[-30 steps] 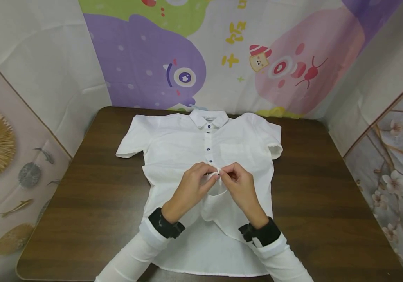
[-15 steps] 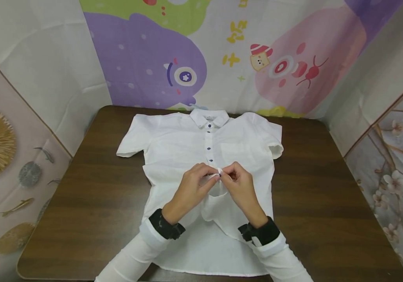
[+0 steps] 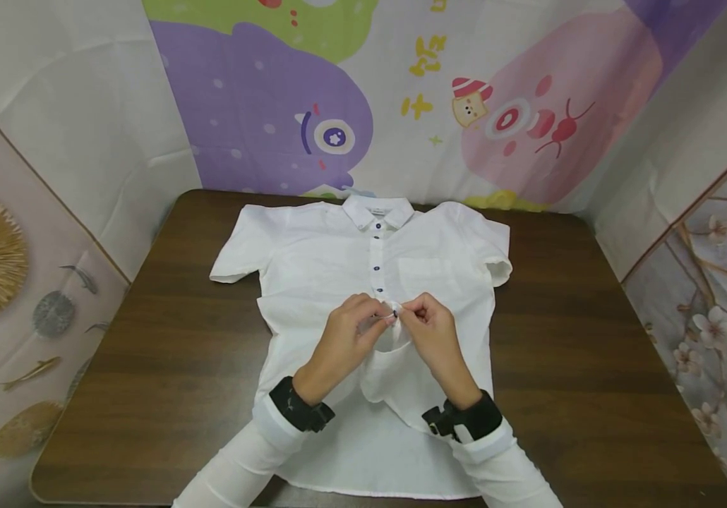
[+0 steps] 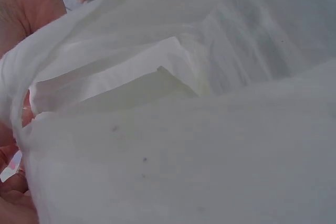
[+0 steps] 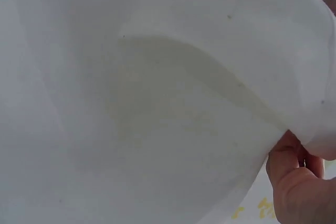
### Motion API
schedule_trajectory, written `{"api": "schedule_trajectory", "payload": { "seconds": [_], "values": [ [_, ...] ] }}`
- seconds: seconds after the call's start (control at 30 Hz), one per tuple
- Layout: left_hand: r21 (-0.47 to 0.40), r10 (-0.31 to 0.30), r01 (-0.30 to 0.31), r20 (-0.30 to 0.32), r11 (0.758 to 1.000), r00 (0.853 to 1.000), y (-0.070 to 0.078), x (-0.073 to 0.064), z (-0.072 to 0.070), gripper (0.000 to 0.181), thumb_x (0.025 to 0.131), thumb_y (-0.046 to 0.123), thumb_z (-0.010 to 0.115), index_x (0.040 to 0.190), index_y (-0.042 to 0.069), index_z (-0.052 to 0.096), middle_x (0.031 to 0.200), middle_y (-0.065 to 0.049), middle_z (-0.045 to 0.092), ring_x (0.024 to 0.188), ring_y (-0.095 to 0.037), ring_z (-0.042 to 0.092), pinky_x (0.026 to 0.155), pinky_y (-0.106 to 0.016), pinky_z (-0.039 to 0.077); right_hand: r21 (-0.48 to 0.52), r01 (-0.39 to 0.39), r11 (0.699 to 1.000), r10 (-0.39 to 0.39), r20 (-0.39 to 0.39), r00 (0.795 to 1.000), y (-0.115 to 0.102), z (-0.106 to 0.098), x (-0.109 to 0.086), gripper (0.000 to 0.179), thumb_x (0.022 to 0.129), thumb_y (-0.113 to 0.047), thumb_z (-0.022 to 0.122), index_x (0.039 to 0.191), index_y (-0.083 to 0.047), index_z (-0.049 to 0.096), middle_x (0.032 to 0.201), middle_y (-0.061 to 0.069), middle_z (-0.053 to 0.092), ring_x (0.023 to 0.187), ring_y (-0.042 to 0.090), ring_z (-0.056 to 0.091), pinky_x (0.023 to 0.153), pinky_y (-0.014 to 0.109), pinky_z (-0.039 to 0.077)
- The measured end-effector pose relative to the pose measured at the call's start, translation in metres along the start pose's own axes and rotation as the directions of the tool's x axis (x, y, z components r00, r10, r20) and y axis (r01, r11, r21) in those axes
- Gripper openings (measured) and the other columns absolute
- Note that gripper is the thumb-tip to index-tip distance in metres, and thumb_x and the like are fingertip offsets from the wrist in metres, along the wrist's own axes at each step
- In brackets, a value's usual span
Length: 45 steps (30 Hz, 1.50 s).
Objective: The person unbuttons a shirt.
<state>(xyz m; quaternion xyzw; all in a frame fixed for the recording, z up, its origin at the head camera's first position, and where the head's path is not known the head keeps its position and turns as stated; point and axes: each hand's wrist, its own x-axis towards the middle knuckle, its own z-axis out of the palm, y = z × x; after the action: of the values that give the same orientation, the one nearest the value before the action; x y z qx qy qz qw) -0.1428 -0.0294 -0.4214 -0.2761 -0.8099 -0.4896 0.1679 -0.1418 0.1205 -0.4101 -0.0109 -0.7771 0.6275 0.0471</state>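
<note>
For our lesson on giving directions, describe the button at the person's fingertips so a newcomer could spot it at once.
A white shirt lies on the brown table, collar at the far end. From the collar, follow the dark buttons down to where the left hand and right hand meet. The button there is the one between their fingertips, while those above it lie untouched.

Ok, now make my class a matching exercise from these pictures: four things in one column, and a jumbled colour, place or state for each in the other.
Column one
1. buttons
2. wrist straps
3. table
4. left hand and right hand

Column two
A. brown, beneath the shirt
B. fingers pinching the shirt
C. small and dark blue, down the shirt's front
D. a black pair

Right pairs: 1-C, 2-D, 3-A, 4-B
</note>
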Motion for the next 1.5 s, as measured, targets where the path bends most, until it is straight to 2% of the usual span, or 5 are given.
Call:
{"api": "schedule_trajectory", "payload": {
  "seconds": [0.37,0.73,1.03,1.27,1.5],
  "values": [
    [0.003,-0.053,0.053,0.062,0.999,0.997,0.001,-0.001,-0.002,0.005,0.086,0.016,0.061,0.086,0.011,0.063,0.086,0.001,0.061,0.083,-0.009,0.055,0.071,-0.023,0.048,-0.005,-0.03,1.0,0.03,0.073,0.997,-0.001,-0.008,-0.002,0.009,0.086,-0.003,0.057,0.09,0.005,0.057,0.079,0.007,0.057,0.065,0.007,0.047,0.056,0.017,0.037],
    [0.097,-0.102,0.085,0.196,0.992,0.975,-0.003,-0.008,-0.015,0.005,0.087,0.018,0.061,0.088,0.014,0.063,0.083,0.005,0.06,0.078,-0.008,0.05,0.069,-0.023,0.044,-0.261,0.15,0.954,-0.093,0.219,0.971,-0.008,-0.031,-0.009,0.018,0.091,-0.02,0.056,0.096,-0.004,0.059,0.094,0.009,0.063,0.087,0.016,0.054,0.077,0.026,0.044],
    [0.204,-0.223,0.15,0.4,0.967,0.889,-0.013,-0.021,-0.019,0.004,0.085,0.02,0.063,0.085,0.016,0.064,0.078,0.009,0.059,0.074,-0.007,0.049,0.067,-0.024,0.043,-0.464,0.273,0.842,-0.09,0.378,0.921,0.012,-0.043,-0.014,0.003,0.083,-0.019,0.065,0.081,-0.016,0.064,0.081,-0.007,0.065,0.076,0.008,0.057,0.07,0.025,0.046],
    [0.262,-0.309,0.198,0.505,0.945,0.806,-0.026,-0.033,-0.013,0.004,0.085,0.019,0.062,0.081,0.018,0.063,0.075,0.01,0.056,0.072,-0.007,0.048,0.066,-0.025,0.041,-0.511,0.354,0.783,-0.02,0.548,0.836,0.038,-0.043,-0.023,0.008,0.083,-0.013,0.065,0.076,-0.018,0.063,0.075,-0.011,0.059,0.07,0.005,0.051,0.065,0.022,0.045],
    [0.291,-0.35,0.218,0.559,0.932,0.751,-0.034,-0.042,-0.006,0.006,0.084,0.019,0.063,0.078,0.018,0.063,0.074,0.01,0.055,0.069,-0.008,0.046,0.063,-0.024,0.039,-0.537,0.405,0.74,0.053,0.647,0.761,0.056,-0.044,-0.026,0.004,0.082,-0.012,0.065,0.079,-0.011,0.068,0.073,-0.008,0.056,0.068,0.005,0.048,0.063,0.021,0.042]
  ]
}}
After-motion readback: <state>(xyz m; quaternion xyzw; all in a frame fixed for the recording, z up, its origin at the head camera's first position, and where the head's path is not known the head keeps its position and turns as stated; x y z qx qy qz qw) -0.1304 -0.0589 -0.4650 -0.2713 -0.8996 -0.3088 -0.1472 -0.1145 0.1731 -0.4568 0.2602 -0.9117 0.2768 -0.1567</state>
